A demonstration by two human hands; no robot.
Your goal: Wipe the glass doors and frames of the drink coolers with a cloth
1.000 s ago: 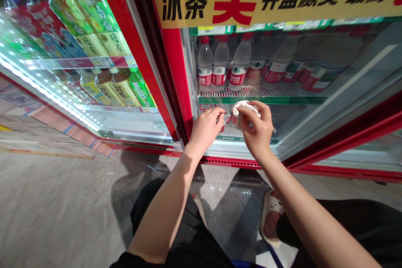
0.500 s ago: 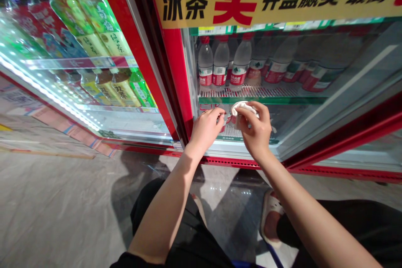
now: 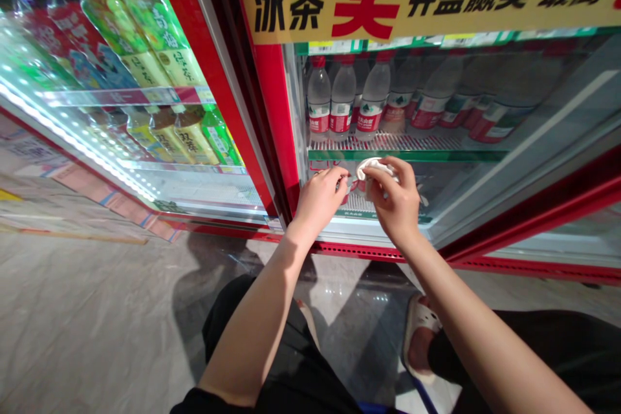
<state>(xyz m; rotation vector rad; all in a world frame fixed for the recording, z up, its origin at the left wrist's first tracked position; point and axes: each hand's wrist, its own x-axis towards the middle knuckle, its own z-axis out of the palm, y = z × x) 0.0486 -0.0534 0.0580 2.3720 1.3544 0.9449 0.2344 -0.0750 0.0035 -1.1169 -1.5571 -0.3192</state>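
Observation:
In front of the glass door (image 3: 466, 187) of a red-framed drinks fridge, both my hands are raised at the height of the lower shelf. A crumpled white cloth (image 3: 369, 167) is pinched between the thumb and fingers of my right hand (image 3: 398, 197). To its left, my left hand (image 3: 317, 197) has its fingertips drawn together; whatever they hold, if anything, is too small to make out. A narrow gap separates the two hands. Behind the glass stand water bottles (image 3: 371, 103) with red caps and red labels.
A yellow banner (image 3: 291, 6) crosses the upper door. At left, a second fridge holds tea bottles (image 3: 160, 32) on lit shelves. The grey floor (image 3: 97, 317) lies below, with my shoe (image 3: 421, 330) near the fridge base.
Both hands keep nearly the same place and grip. The view has shifted very slightly, so the fridges appear a little farther right.

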